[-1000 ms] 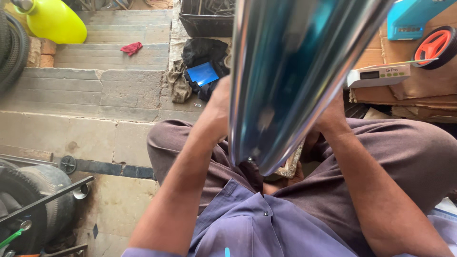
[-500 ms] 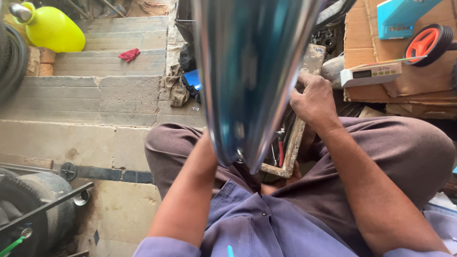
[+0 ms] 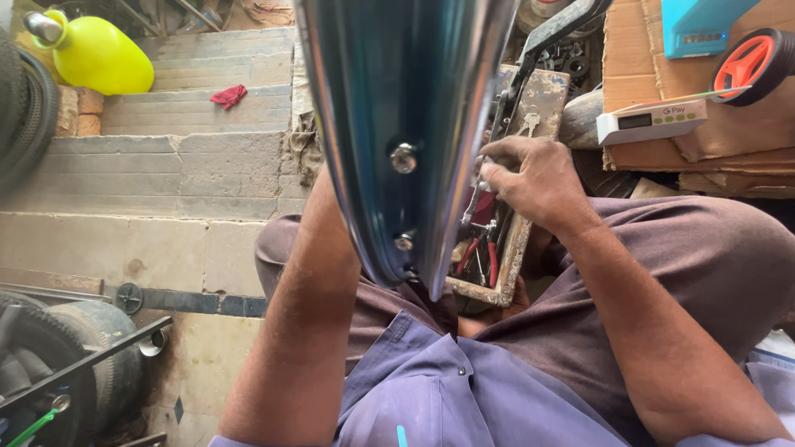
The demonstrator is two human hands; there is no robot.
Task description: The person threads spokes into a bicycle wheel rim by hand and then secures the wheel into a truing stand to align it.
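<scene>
One head view, looking steeply down from close above the lap; fingers (image 3: pixel 497 170) sit right of centre, the fender (image 3: pixel 397 99) just left of them.

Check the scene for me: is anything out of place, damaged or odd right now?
Nothing looks broken or spilled. The shiny metal panel stands upright between the knees, hiding the left hand. The right hand reaches into the worn, dirty toolbox. A red rag lies loose on the steps.
</scene>
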